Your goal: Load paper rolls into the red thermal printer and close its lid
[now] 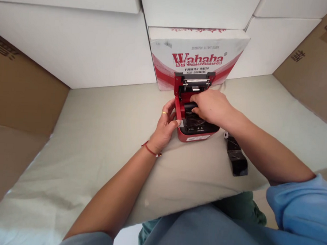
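Note:
A red and black label printer (pixel 182 136) sits on the cloth-covered table with its lid raised toward the back. My left hand (pixel 163 131) grips the printer's left side, thumb on the front left corner and fingers along the outer wall. Inside the open body, my right hand (pixel 212 106) has its fingers curled on a black ribbon roll (pixel 190 106); the hand hides the roll's right end. Black film stretches over the printer's front part. To the right of the printer, beside my right forearm, a loose black ribbon strip (pixel 237 161) with a small white core lies on the cloth.
Behind the printer stands a white and red Wahaha water carton (pixel 197 47), close to the raised lid. White boxes (pixel 109 50) form a wall at the back. Brown cardboard boxes (pixel 308 71) flank the table. A pale cloth (pixel 111 112) covers the tabletop.

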The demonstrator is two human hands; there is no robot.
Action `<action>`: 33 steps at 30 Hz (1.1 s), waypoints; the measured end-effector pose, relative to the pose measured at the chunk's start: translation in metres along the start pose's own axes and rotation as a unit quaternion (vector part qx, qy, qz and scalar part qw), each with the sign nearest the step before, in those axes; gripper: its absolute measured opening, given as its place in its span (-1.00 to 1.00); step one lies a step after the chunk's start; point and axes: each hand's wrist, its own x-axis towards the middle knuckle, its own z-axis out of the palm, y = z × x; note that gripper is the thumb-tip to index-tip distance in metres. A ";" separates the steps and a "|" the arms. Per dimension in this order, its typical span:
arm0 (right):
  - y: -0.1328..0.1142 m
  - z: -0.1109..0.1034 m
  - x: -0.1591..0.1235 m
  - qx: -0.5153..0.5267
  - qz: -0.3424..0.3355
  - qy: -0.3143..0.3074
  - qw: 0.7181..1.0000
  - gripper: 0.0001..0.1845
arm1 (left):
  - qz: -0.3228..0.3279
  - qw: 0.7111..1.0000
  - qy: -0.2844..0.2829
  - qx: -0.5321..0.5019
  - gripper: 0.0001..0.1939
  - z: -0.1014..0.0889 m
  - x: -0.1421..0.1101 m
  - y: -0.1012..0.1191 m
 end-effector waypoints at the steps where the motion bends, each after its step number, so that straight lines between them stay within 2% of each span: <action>1: -0.002 0.000 0.002 -0.007 0.002 -0.009 1.000 -0.71 | 0.001 1.000 0.001 0.001 -0.09 0.000 0.000 0.000; 8: -0.011 -0.003 0.014 -0.057 -0.010 -0.047 0.997 -0.60 | 0.003 1.000 0.005 -0.005 -0.10 0.002 0.000 -0.001; 14: 0.001 -0.002 0.008 -0.030 -0.036 -0.062 0.997 -0.54 | 0.011 1.000 -0.001 0.011 -0.11 0.001 0.000 0.000; 19: 0.004 -0.001 0.003 -0.031 -0.032 -0.071 0.996 -0.67 | 0.004 1.000 -0.013 0.017 -0.12 -0.001 0.000 0.004; 24: 0.003 -0.002 0.003 0.009 -0.047 -0.071 0.996 -0.69 | 0.001 1.000 -0.016 0.022 -0.13 -0.002 -0.001 0.007; 27: 0.012 -0.003 -0.013 0.118 -0.088 -0.015 0.989 -0.67 | -0.002 1.000 -0.020 0.017 -0.12 -0.001 -0.001 0.007; 30: 0.024 0.006 -0.040 0.235 -0.170 0.086 0.953 -0.64 | 0.001 1.000 -0.017 0.015 -0.12 -0.001 -0.001 0.006; 33: 0.032 0.028 -0.063 0.221 -0.231 0.183 0.930 -0.74 | 0.003 1.000 -0.013 0.025 -0.12 -0.001 0.000 0.006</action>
